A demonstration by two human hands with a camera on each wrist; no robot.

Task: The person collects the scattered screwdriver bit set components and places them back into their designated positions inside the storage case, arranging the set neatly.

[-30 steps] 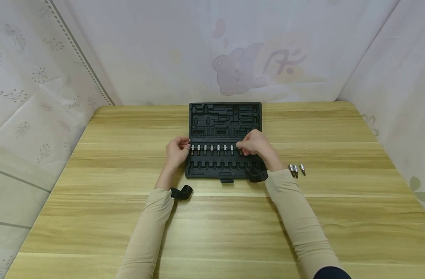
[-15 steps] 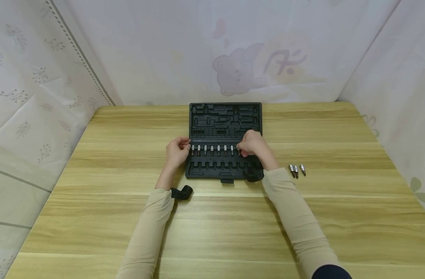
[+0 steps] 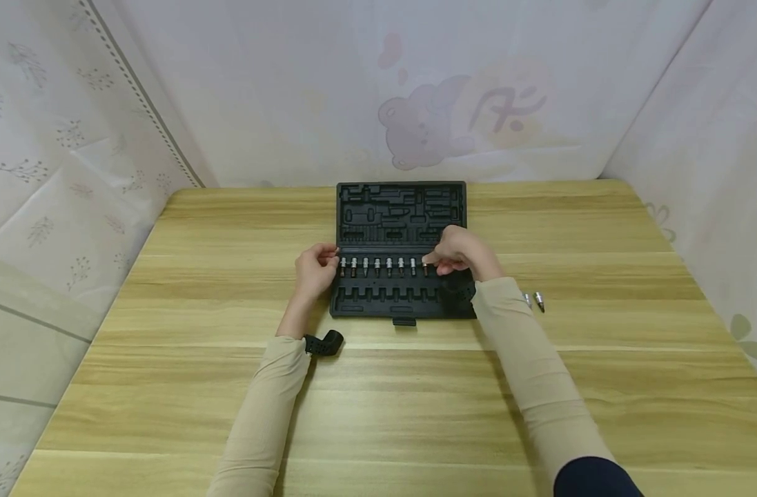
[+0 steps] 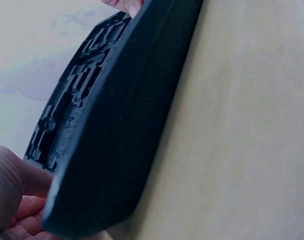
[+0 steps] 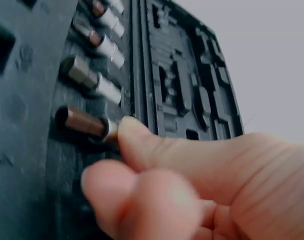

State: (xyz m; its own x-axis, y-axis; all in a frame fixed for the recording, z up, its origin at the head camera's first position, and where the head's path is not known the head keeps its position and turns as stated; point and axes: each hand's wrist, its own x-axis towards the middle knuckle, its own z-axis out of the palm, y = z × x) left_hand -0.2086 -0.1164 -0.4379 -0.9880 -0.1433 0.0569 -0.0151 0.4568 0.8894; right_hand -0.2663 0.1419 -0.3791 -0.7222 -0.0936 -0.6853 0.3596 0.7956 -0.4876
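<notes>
A black plastic case (image 3: 378,311) lies unfolded on the table, with a row of silver-topped bit sockets (image 3: 377,268) in its near half. At the left edge of the case, my left hand (image 3: 316,269) grips the rim between thumb and fingers; the left wrist view shows the case's side wall (image 4: 117,130) beside them. My right hand (image 3: 461,252) is at the right end of the row. Its thumb presses the silver end of a brown-tipped bit socket (image 5: 84,123) lying in a slot, while the other fingers are bent and apart from it.
Two loose bit sockets (image 3: 539,301) show on the wooden table (image 3: 378,414) right of the case, one partly covered by the right sleeve (image 3: 515,331). The moulded lid (image 3: 390,214) lies open toward the back, near a patterned curtain (image 3: 291,90).
My right hand has turned and lifted slightly, uncovering the bit socket at the row's right end. The right forearm now hides some loose bit sockets. My left hand stays still.
</notes>
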